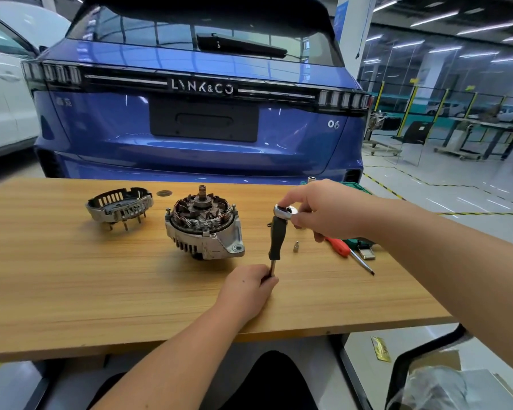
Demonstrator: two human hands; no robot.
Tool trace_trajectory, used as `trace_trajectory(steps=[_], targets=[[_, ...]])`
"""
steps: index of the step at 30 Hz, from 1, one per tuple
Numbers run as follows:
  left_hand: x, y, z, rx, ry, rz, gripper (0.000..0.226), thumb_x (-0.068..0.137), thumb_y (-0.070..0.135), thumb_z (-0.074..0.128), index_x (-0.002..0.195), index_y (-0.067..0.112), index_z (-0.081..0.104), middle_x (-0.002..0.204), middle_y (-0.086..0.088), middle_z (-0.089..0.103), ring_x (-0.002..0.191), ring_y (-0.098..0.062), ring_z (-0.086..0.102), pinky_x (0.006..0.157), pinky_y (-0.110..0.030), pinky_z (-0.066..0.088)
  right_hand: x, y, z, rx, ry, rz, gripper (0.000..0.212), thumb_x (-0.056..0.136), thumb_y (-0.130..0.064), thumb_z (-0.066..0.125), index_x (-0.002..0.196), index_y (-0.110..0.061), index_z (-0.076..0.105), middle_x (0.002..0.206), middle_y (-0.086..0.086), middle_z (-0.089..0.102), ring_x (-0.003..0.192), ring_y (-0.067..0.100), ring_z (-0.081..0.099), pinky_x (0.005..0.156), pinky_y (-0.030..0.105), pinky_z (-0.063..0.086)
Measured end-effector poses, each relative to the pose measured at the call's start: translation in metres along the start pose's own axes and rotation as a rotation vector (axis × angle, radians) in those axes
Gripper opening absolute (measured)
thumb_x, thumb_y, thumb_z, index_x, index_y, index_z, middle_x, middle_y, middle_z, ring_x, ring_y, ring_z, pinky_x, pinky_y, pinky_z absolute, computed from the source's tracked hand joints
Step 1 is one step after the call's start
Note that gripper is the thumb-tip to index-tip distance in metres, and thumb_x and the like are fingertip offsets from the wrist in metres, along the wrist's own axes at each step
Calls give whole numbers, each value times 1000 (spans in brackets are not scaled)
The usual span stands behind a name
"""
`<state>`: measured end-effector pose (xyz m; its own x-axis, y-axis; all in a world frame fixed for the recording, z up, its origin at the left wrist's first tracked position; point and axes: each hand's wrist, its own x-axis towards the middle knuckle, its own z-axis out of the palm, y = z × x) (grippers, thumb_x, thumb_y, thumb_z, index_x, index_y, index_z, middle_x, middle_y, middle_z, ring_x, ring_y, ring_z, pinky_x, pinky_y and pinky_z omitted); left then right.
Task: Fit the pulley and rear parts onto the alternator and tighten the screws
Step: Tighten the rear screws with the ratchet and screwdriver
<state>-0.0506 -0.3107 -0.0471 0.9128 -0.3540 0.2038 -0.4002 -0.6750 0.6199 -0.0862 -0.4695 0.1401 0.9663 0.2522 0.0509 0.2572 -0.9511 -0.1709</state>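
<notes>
A wooden table [71, 291] with a blue car parked behind it. At the left of the table lies the rear housing [119, 204] of the alternator, a slotted metal cover resting open side up, with studs poking out beneath it. Near its right, well apart from it, sits the alternator [205, 229] — it stands roughly upright, its shaft and long axis pointing up and slightly away from the viewer, copper windings exposed, a mounting lug toward the front right. The rear parts are not yet fitted.

Right of the alternator, both hands hold a ratchet wrench [277, 238] nearly upright above the table. The left hand [248, 287] is curled round the thin metal lower end; the right hand [320, 213] pinches the chrome head at the top, fingers bent over it.

Just right of the tool, a small socket [295, 247] stands on the table, then a red-handled screwdriver [348, 251] lies with its tip pointing toward the front right.

A likely risk — the small socket could be knocked over and roll off, as the right forearm passes close above it. The bare windings could also be nicked if the tool swings left.
</notes>
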Motion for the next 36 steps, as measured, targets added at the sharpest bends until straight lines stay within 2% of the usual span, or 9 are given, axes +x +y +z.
trace_trajectory(steps=[5,10,18,24,26,28,31,33,36], targets=[[-1,1,0,-7,0,1,24,99,43,54,103,24,69,90,9,66,84,-11,59,73,-30,48,-2,-1,4,-74,31,-29,34,102,-26,50,135,-35,55,82,-16,63,56,5,64,56,24,50],[-3,2,0,-21,9,14,22,100,42,55,99,24,68,83,11,62,80,-10,57,67,-26,42,-5,-1,6,-89,50,-63,36,104,-25,50,138,-32,56,86,-20,57,76,2,57,59,22,41],[-4,4,-2,-16,0,-3,24,100,41,53,100,22,68,90,7,66,84,-12,60,77,-35,53,-5,-7,6,-106,41,-82,36,105,-24,47,140,-32,55,80,-25,47,68,-3,50,56,18,35],[-4,4,-2,-7,-7,-8,24,100,41,53,102,22,68,90,8,67,83,-12,60,77,-36,53,-8,-18,2,-198,-10,-64,41,106,-21,43,145,-31,51,94,-8,61,74,6,56,61,26,46],[-3,4,-1,11,-4,-11,24,100,42,52,100,22,67,90,7,66,84,-14,60,76,-37,52,-13,-22,4,-364,-3,-22,45,106,-21,42,150,-31,42,104,-3,60,86,12,58,73,32,50],[-2,3,0,28,3,-19,21,100,42,52,93,24,61,86,9,63,83,-15,58,71,-36,48,-28,-22,18,-491,235,-149,41,103,-26,48,144,-24,48,129,4,58,112,23,56,92,40,49],[1,2,0,123,-43,-11,16,98,36,49,87,26,54,85,6,59,87,-23,58,67,-34,39,-61,-29,63,-14,590,-503,13,92,-28,61,90,-19,70,87,-3,64,79,11,56,71,22,45],[2,2,-1,126,-75,-43,10,97,32,47,91,29,55,91,4,63,86,-23,59,67,-33,44,-71,-37,95,508,435,-181,26,84,-53,64,79,-27,63,70,-11,58,67,3,51,60,15,39],[1,3,-3,17,-30,-51,16,99,39,51,87,29,54,87,3,64,85,-21,60,67,-33,45,-43,-35,116,1001,305,402,59,69,-78,64,104,-30,61,95,-11,61,90,4,56,79,26,46]])
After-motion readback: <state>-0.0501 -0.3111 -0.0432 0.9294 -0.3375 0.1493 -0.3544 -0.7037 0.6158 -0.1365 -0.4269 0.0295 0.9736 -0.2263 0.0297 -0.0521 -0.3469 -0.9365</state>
